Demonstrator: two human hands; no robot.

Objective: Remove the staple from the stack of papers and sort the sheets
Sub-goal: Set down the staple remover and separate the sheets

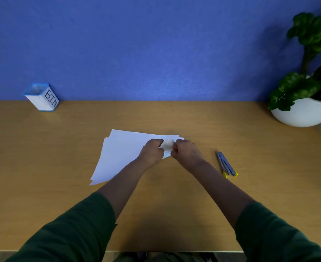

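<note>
Both hands meet over the near right corner of the stack of papers point(122, 154) on the table point(174, 214). The left hand point(151, 151) and right hand point(185, 151) each pinch the lifted corner between curled fingers; the staple itself is too small to see. Best to pry gently so nothing tears. A stapler point(226, 165) lies unused right of the hands. Farther off, a bin point(41, 97) stands far left and a potted plant point(305, 87) far right; neither is in the way.

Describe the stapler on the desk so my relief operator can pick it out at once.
Start at the white plant pot at the desk's far right corner, then come toward the person along the wooden desk. The stapler lies flat just right of the right hand, apart from the stack of papers. It is the only metallic item, slim and silver with yellow ends.
</note>
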